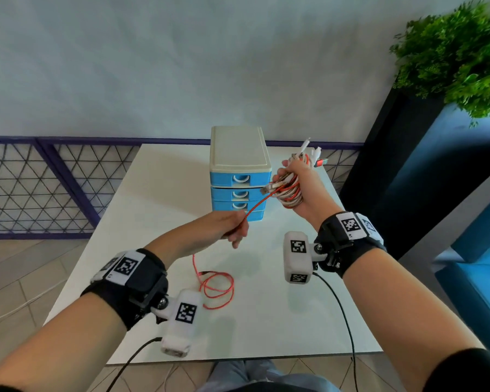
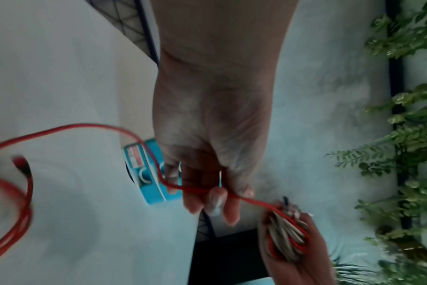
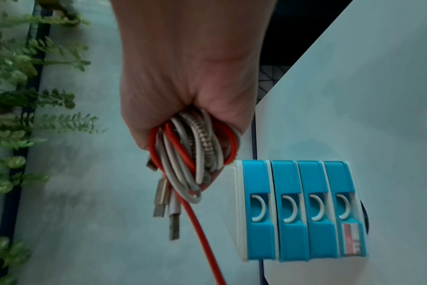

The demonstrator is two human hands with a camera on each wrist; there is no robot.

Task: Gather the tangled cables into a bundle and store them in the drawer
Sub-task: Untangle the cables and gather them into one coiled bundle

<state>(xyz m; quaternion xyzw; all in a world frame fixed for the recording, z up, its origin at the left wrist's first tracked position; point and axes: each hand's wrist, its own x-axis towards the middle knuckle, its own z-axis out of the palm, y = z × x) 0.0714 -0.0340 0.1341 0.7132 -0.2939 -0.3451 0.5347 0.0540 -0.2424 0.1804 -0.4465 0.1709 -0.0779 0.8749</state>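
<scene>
Holding the bundle [image 1: 290,190] clenched in the right hand [image 1: 303,188], raised beside the drawers [image 1: 239,179]. Left hand [image 1: 232,226] pinches the red cable [image 1: 256,206], which runs taut up-right into the bundle; its slack loops lie on the white bench [image 1: 280,306] below and nearer the body. Left hand nearer the slack. All four drawers shut. Grey wall, plant [image 1: 461,52] at right.
</scene>
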